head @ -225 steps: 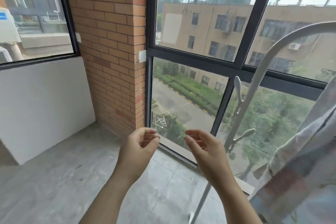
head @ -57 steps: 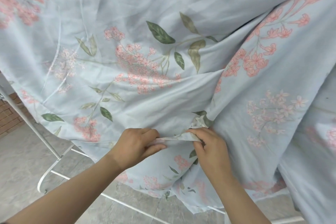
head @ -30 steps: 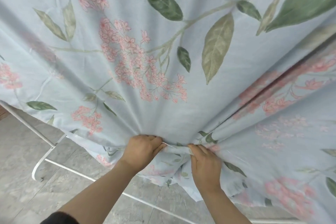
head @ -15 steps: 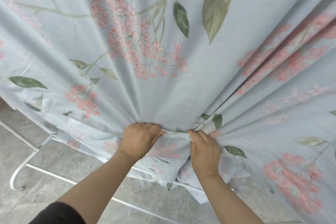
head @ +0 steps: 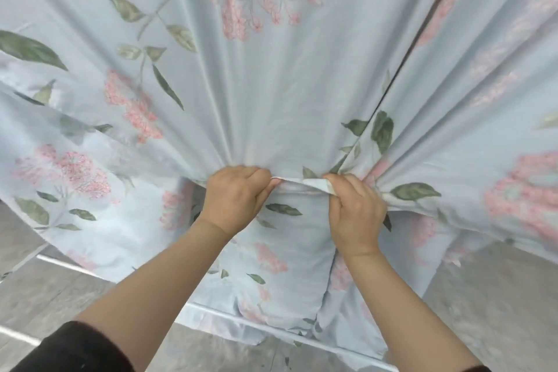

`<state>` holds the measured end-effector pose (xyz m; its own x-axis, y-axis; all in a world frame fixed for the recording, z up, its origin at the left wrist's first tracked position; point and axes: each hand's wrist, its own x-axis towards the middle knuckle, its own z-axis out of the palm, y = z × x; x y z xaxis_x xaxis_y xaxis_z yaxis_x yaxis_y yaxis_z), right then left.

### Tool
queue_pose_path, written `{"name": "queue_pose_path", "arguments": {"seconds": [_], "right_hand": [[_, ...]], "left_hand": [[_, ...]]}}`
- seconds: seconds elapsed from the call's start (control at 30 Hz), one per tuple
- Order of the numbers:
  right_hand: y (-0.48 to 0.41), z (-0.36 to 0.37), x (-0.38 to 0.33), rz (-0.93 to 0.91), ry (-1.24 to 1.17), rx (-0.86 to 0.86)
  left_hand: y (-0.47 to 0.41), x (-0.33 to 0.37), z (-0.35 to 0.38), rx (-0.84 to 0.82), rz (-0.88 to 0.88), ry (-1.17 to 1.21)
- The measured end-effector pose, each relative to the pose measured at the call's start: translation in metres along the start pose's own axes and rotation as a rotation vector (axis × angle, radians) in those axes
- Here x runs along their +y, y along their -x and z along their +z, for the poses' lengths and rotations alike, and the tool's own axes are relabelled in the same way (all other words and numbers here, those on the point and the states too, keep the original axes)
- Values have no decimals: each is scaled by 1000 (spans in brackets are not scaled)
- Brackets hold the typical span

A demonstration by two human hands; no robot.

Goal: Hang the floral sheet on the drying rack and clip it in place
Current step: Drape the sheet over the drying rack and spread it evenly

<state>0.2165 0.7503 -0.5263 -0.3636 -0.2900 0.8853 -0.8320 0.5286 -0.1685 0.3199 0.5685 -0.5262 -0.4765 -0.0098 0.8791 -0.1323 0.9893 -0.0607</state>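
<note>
Left hand point(head: 235, 196): fingers curled under, thumb pressed against them, pinching the hem of the floral sheet point(head: 271, 84). Right hand point(head: 356, 214): also clenched on the sheet, thumb and forefinger nipping a turned-over bit of the same hem, with the pale reverse of the cloth showing just above my thumb. My two hands sit close together but do not touch, and a short run of hem point(head: 297, 183) is stretched between them. The sheet is pale blue, printed with pink flower clusters and green leaves. It fills nearly the whole view ahead of me and above me. It runs out of frame at the top, so I cannot tell what it hangs from up there. Long folds fan out from the spot I am gripping, upward and to both sides, and the cloth looks taut along them. One deep crease climbs to the upper right. A further layer of the same sheet hangs beneath my wrists and falls to the floor, its lower edge lying over a white bar of the drying rack point(head: 60, 263). That bar runs low across the view from the left. It shows bare at the left, and I can trace it again under the cloth near the bottom centre. The floor point(head: 483, 296) is grey tile, visible at both lower corners. A black sleeve point(head: 75, 347) covers my left forearm near the elbow.
</note>
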Motion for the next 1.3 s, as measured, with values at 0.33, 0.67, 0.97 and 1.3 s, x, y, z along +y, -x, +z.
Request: {"name": "queue_pose_path", "arguments": {"seconds": [0.33,0.67,0.97,1.3], "right_hand": [[36,23,14,-64,-21,217],[83,20,8,-27,-35,170],[108,39,13,-7,-51,118],[154,44,41,-37,-8,48]], "left_hand": [[26,1,28,213,131,-64],[72,17,27,209,90,-92],[100,16,46,230,72,-74],[154,47,71,245,15,-34]]}}
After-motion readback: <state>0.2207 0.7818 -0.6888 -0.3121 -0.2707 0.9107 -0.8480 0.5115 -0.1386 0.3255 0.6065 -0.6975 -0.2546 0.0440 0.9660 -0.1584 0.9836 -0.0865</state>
